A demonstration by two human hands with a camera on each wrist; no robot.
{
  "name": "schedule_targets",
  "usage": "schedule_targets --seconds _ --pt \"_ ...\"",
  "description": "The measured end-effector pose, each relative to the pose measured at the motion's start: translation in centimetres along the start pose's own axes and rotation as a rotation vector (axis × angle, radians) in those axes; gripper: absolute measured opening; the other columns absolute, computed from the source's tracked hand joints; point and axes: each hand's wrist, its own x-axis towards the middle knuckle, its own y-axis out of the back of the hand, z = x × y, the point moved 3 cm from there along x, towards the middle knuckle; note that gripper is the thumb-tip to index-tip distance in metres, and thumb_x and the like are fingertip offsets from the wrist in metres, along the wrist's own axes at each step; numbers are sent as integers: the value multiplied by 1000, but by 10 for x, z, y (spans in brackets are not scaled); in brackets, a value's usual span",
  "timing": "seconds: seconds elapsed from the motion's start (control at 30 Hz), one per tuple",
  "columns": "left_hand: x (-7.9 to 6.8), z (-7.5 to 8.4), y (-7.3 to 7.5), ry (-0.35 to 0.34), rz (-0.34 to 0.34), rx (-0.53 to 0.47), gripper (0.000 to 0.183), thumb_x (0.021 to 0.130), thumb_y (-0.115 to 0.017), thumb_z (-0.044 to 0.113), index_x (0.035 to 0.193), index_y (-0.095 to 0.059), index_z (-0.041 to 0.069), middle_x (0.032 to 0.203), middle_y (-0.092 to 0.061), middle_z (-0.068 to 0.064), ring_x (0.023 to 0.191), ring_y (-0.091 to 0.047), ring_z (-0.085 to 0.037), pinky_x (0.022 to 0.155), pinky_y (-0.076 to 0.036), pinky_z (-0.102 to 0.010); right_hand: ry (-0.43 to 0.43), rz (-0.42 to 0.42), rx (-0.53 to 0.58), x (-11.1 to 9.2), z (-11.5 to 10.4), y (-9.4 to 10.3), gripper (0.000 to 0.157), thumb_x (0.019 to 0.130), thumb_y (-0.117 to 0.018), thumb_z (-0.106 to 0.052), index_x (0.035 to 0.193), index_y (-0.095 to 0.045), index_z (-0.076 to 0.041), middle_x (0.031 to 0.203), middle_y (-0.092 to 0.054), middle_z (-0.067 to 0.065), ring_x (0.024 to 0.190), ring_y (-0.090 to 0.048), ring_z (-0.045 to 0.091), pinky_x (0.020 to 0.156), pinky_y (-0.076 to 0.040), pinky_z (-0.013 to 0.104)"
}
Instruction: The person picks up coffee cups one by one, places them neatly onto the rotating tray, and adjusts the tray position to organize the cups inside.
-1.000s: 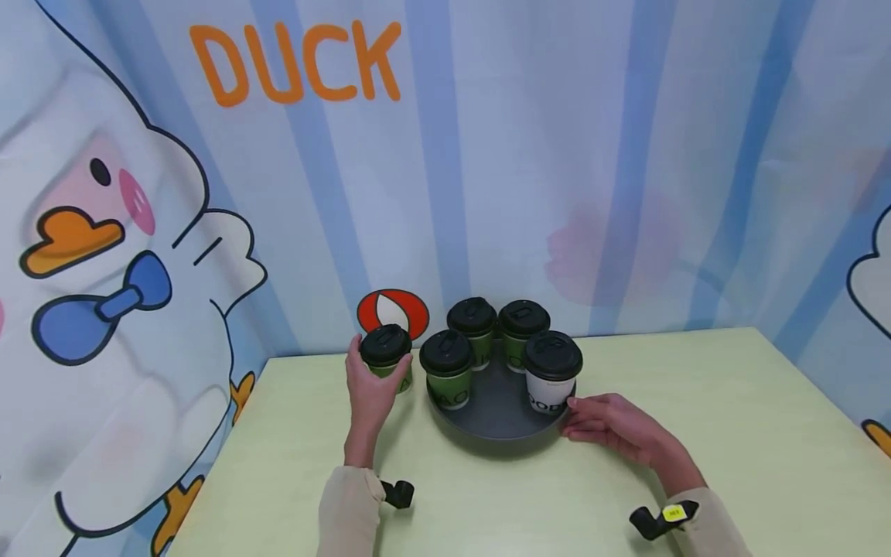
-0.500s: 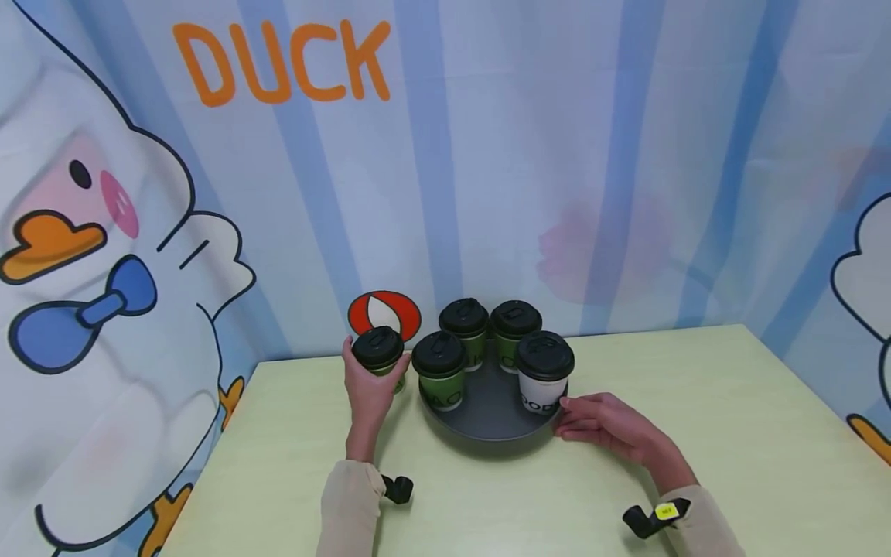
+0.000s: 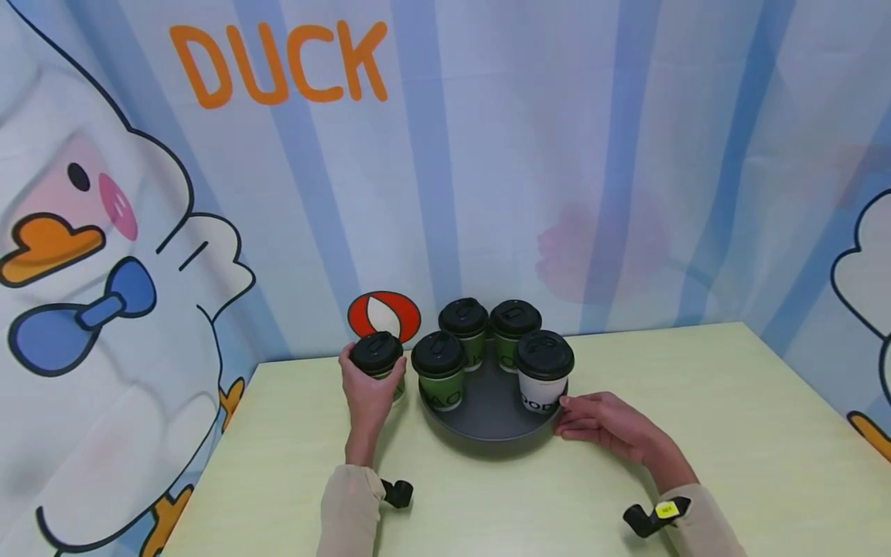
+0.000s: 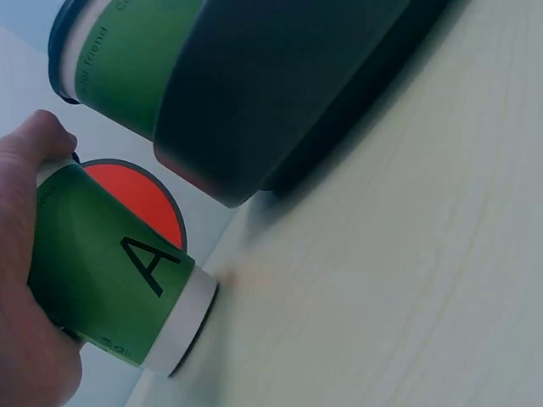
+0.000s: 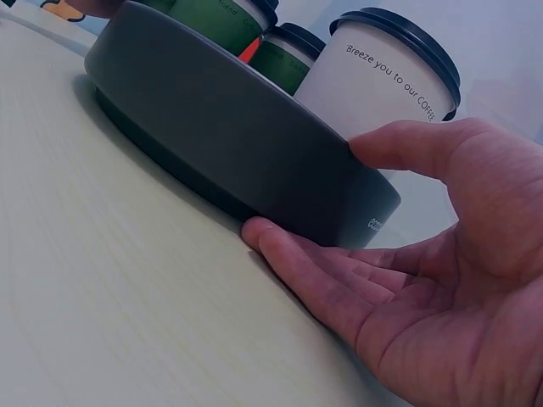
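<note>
My left hand (image 3: 370,393) grips a green paper coffee cup (image 4: 110,263) with a black lid, left of the dark grey round tray (image 3: 487,422). The cup's base is at the tabletop; whether it touches is hard to tell. My right hand (image 3: 612,429) holds the tray's right side, thumb on the rim and fingers at the lower edge, as the right wrist view shows. On the tray stand a white cup (image 3: 541,389) at front right, a green cup (image 3: 443,389) at front left, and two green cups at the back, one (image 3: 475,350) beside the other (image 3: 508,353).
A pale yellow table (image 3: 501,503) lies under everything. Behind it hangs a blue striped cloth (image 3: 487,155) with duck drawings, meeting the table's back edge. Both wrists wear small black camera mounts, one (image 3: 398,493) on the left and another (image 3: 654,517) on the right.
My left hand has lowered its cup slightly over the last half second. The head view shifted a little earlier. My right hand and the tray keep their place.
</note>
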Motion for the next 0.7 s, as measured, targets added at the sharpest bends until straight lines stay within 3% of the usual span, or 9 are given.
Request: schedule_targets --seconds 0.33,0.7 --pt "-8 28 21 -7 -7 -36 90 85 -86 23 151 -29 1 146 -49 -23 130 -49 -37 110 -43 -56 15 -10 2 -1 0 0 49 107 -60 -24 128 -53 20 112 -71 22 106 -72 26 98 -57 38" --pt "-23 80 40 -49 -34 -128 88 86 -85 20 152 -29 3 148 -50 -17 130 -50 -31 108 -45 -52 29 -19 -4 -1 -1 -2 46 107 -59 -22 126 -55 19 112 -71 23 106 -72 27 97 -57 38"
